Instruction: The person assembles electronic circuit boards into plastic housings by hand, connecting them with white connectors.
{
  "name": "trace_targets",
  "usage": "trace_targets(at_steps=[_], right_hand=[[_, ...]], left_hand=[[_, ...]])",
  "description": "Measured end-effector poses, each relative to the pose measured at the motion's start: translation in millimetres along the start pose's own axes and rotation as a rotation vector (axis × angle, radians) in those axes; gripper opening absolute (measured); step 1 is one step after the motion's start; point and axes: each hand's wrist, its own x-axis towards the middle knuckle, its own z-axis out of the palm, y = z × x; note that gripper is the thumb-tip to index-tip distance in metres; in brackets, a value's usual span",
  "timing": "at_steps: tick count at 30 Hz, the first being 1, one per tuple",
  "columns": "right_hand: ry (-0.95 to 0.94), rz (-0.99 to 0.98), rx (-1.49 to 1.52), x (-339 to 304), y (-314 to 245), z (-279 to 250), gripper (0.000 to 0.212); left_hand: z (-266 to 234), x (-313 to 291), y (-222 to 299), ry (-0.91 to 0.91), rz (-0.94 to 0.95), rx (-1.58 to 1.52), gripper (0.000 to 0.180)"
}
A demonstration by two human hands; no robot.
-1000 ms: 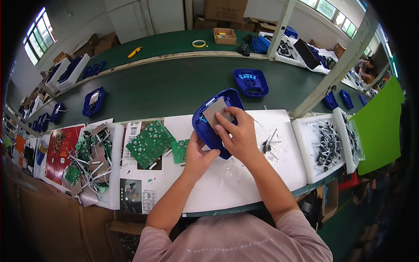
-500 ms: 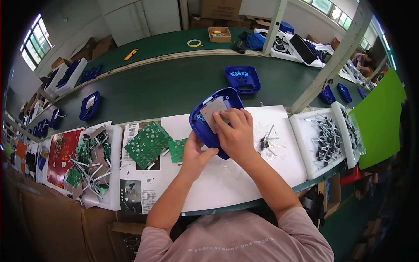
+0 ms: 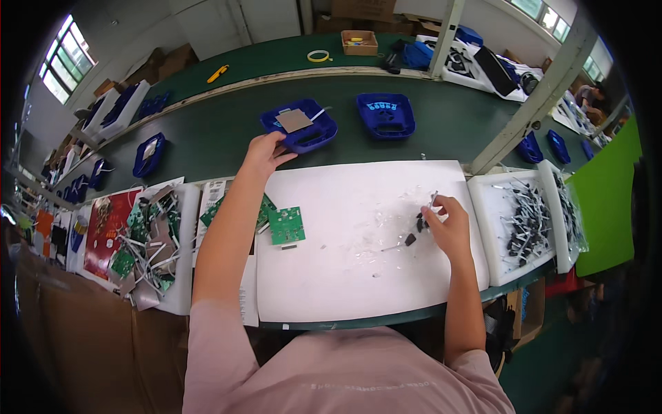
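Observation:
My left hand reaches to the near left edge of a blue plastic housing on the dark green surface. Its fingers lie over the rim, with the thumb below. A grey-beige flat plate sits inside that housing, and a short white lead sticks out at its right. On the white sheet, my right hand pinches a thin short white lead between thumb and fingers. Small black pieces lie beside it. Left of these, a green circuit board rests on the sheet.
Another blue housing lies further right. A white foam tray of black-ended leads stands right; a foam tray of boards and plates stands left. A post rises at the right. A tape roll and yellow cutter lie behind.
The blue housing with the plate has moved from above the white sheet to the green surface, with my left hand at its edge. My right hand has left it and moved right to the leads.

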Motion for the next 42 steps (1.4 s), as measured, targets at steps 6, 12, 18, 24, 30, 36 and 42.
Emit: trace_targets(at_steps=[6, 12, 18, 24, 30, 36, 42], right_hand=[[-0.059, 0.016, 0.252, -1.2, 12.6, 14.5, 0.015], [-0.130, 0.242, 0.981, -5.1, -19.1, -6.8, 0.013], [-0.120, 0.214, 1.036, -25.2, -30.0, -10.3, 0.008], [-0.076, 0.325, 1.190, -27.1, -23.6, -13.9, 0.010], [0.113, 0.250, 1.279, -29.1, -5.0, -15.3, 0.013], [0.354, 0.249, 1.362, -13.1, 10.1, -46.5, 0.014], [0.249, 0.237, 1.317, -15.2, -1.1, -41.9, 0.021]], left_hand=[[0.2, 10.8, -39.2, 0.391, 0.312, 0.403, 0.029], [109.6, -151.9, -89.1, -0.533, 0.304, 0.589, 0.017], [146.8, -196.4, -116.1, -0.549, 0.231, 0.500, 0.026], [155.9, -200.7, -119.3, -0.635, 0.547, 0.604, 0.027], [158.2, -184.7, -113.0, -0.576, 0.586, 0.829, 0.018], [159.9, -175.6, -118.2, -0.540, 0.591, 0.833, 0.015], [186.5, -170.2, -123.9, -0.394, 0.562, 0.309, 0.028]])
